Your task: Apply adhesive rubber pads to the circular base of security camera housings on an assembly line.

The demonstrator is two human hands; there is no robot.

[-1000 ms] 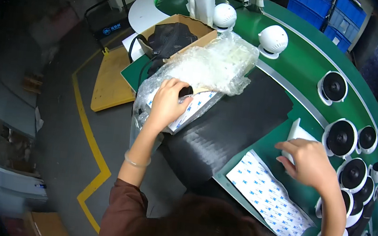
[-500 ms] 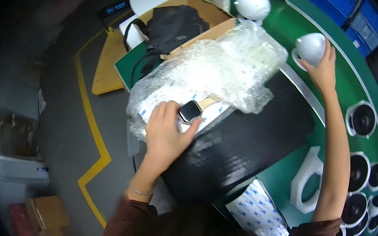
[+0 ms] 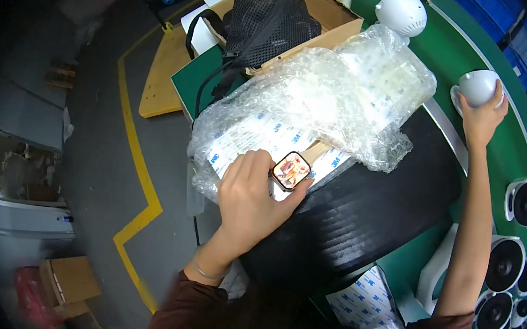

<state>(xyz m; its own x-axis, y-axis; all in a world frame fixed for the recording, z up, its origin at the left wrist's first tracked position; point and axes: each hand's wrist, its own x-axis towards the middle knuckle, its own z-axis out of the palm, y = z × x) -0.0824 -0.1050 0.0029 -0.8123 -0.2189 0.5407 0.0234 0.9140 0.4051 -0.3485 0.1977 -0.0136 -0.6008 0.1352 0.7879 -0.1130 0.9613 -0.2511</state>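
A smartwatch [image 3: 292, 171] with a lit screen and a beige strap is between the thumb and fingers of my left hand [image 3: 254, 192]. It is over white backing sheets [image 3: 250, 139] with blue print, which lie partly inside a clear bubble-wrap bag [image 3: 313, 92]. Out to the right, my right hand [image 3: 483, 120] has its fingers wrapped round a white rounded speaker-like housing [image 3: 479, 86] on the green table [image 3: 444, 61]. Another white dome-shaped housing [image 3: 401, 13] stands at the far side.
A cardboard box [image 3: 335, 34] holds a black mesh bag [image 3: 271, 27]. Under the bubble wrap lies a black mat [image 3: 362, 207]. Several white housings with black round speakers [image 3: 505, 264] crowd the right edge, near a printed sheet [image 3: 367, 304]. Blue crates [image 3: 522, 53] stand beyond.
The watch screen was dark and is now lit. The whole view has shifted, so things appear farther right. Both hands keep their holds.
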